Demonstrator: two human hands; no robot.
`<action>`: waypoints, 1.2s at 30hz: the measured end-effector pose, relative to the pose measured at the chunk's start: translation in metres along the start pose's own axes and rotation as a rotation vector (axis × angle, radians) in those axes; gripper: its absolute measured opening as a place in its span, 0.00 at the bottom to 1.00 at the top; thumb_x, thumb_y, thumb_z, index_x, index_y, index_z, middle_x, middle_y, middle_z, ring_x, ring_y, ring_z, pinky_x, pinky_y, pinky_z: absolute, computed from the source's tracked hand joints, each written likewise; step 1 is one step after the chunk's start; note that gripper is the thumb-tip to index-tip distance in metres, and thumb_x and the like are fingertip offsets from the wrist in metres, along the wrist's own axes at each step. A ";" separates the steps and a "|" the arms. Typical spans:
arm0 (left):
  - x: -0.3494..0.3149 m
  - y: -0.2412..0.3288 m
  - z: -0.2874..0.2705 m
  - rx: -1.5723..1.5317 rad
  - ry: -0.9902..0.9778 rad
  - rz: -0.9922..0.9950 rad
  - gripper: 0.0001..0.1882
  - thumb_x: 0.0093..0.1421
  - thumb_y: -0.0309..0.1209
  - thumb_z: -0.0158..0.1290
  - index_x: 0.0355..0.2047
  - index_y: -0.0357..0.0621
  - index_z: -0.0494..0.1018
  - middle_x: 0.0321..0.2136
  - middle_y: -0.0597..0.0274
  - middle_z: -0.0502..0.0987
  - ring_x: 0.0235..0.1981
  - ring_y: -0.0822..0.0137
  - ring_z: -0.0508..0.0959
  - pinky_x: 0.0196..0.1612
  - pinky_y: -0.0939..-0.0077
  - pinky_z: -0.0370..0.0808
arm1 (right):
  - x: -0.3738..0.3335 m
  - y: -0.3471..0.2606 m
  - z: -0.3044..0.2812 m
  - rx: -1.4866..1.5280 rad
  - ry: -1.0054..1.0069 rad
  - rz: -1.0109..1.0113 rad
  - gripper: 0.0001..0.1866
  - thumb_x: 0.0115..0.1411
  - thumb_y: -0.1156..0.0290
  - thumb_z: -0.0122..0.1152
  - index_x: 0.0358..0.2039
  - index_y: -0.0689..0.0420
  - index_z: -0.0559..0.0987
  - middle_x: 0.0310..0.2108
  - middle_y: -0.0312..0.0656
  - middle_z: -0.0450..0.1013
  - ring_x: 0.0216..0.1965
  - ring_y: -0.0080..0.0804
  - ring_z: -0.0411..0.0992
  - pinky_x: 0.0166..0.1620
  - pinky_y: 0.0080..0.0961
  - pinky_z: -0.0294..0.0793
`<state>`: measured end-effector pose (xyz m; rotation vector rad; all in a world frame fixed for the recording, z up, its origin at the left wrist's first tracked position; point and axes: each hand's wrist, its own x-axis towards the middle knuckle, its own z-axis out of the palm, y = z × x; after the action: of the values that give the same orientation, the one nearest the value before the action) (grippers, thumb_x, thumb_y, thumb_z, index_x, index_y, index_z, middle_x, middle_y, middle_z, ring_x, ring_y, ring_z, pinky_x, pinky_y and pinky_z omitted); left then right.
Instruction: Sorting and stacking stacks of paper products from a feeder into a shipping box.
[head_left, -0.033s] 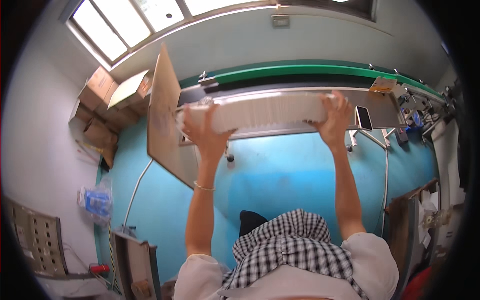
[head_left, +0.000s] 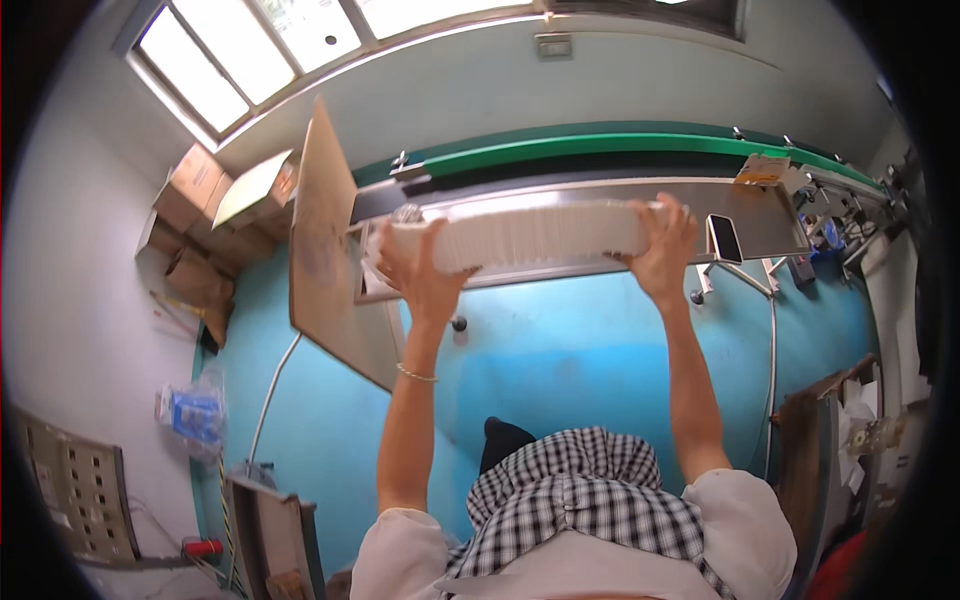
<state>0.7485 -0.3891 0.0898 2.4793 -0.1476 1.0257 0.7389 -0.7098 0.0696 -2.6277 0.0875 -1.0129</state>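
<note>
Between my two hands stretches a long row of thin white pieces [head_left: 540,235], pressed side by side; I cannot make out their exact kind. My left hand [head_left: 425,265] grips its left end, fingers over the far side and thumb on the near side. My right hand [head_left: 662,250] clasps the right end in the same way. The row is held level in front of the metal-topped table [head_left: 590,277] and hides part of it. A small clear or silvery thing [head_left: 407,214] shows just behind the row, beside my left hand.
An upright brown board [head_left: 325,250] stands at the table's left end. A phone [head_left: 724,238] rests toward the right, near a torn carton piece [head_left: 762,168]. A green-edged conveyor [head_left: 580,146] runs behind. Cardboard boxes [head_left: 200,180] fill the left corner.
Both hands and the white row have come slightly lower in the picture, a little nearer to me. The grip at both ends stays the same. The view has shifted slightly.
</note>
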 end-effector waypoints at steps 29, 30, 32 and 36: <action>0.051 -0.065 0.218 -0.056 -0.531 -0.366 0.52 0.45 0.52 0.70 0.63 0.33 0.60 0.51 0.41 0.64 0.55 0.42 0.65 0.55 0.52 0.67 | 0.031 0.182 0.145 0.566 -0.524 0.693 0.38 0.48 0.67 0.79 0.53 0.65 0.66 0.46 0.45 0.73 0.47 0.33 0.73 0.51 0.30 0.74; 0.056 -0.070 0.214 -0.014 -0.509 -0.302 0.51 0.46 0.52 0.69 0.62 0.33 0.61 0.48 0.41 0.67 0.52 0.42 0.68 0.54 0.51 0.67 | 0.038 0.184 0.157 0.634 -0.490 0.645 0.36 0.47 0.68 0.79 0.51 0.65 0.68 0.44 0.45 0.74 0.45 0.32 0.74 0.48 0.30 0.75; 0.065 -0.072 0.200 0.265 -0.567 -0.374 0.47 0.48 0.52 0.66 0.61 0.34 0.63 0.50 0.40 0.70 0.52 0.42 0.71 0.52 0.45 0.69 | 0.061 0.176 0.175 0.672 -0.510 0.569 0.26 0.50 0.65 0.77 0.43 0.66 0.75 0.36 0.45 0.77 0.40 0.32 0.77 0.43 0.30 0.76; 0.066 -0.054 0.237 0.244 -0.379 -0.239 0.31 0.55 0.37 0.62 0.57 0.39 0.69 0.55 0.45 0.70 0.56 0.44 0.69 0.57 0.48 0.65 | 0.077 0.188 0.202 0.545 -0.356 0.597 0.25 0.64 0.53 0.63 0.32 0.68 0.77 0.28 0.52 0.75 0.31 0.42 0.75 0.37 0.35 0.72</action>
<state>0.9623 -0.4418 -0.0315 2.8063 0.1645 0.4932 0.9415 -0.8454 -0.0818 -2.0395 0.4171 -0.3000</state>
